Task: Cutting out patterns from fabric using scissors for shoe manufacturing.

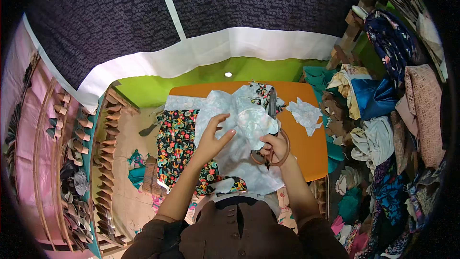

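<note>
My right hand (pixel 274 145) is closed round a pair of scissors (pixel 288 147) with brown looped handles; I cannot make out all of the blades. Above the pale cloth, my left hand (pixel 214 138) is open, its thumb and fingers apart, and holds nothing. The pale, softly patterned light-blue cloth (pixel 215 106) lies rumpled under and between both hands. Beneath it on the left spreads a black cloth with a bright floral print (pixel 175 146). Black-print scraps (pixel 261 95) lie at the far edge of the pale cloth.
The cloths lie on an orange table (pixel 309 156), with a crumpled pale scrap (pixel 305 115) at right. Heaped fabrics (pixel 376 141) crowd the right side. At left stands a rack of shoe-shaped forms (pixel 108 148). A dark patterned curtain (pixel 258 5) hangs beyond the table.
</note>
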Motion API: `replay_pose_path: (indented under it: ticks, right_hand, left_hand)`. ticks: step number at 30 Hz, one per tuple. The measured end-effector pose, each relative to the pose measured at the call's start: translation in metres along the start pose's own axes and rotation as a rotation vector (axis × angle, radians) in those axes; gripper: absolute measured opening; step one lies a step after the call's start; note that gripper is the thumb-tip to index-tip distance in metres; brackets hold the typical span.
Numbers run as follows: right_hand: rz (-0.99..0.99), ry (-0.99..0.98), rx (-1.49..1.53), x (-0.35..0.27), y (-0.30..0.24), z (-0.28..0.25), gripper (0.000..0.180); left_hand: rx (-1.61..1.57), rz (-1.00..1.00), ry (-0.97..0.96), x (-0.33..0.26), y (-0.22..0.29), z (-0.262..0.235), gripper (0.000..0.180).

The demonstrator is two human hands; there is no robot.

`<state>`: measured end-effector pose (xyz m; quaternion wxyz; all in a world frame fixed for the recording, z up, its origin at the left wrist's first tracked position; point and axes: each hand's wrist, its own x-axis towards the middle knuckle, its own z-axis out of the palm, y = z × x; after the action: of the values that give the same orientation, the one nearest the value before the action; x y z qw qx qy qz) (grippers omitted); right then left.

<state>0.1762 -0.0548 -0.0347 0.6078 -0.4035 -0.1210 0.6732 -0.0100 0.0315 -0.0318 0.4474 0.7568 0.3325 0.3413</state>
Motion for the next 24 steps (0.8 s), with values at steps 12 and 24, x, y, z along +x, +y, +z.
replay_pose_path:
  ticks: [12, 24]
  right_hand:
    - [0.134, -0.134, -0.09, 0.023, -0.043, -0.022, 0.013]
    - [0.176, -0.32, -0.095, 0.015, -0.018, -0.02, 0.028]
  left_hand:
    - [-0.602, -0.596, -0.409, 0.005, 0.008, 0.012, 0.031]
    - [-1.313, -0.672, -0.153, -0.002, -0.008, 0.009, 0.046]
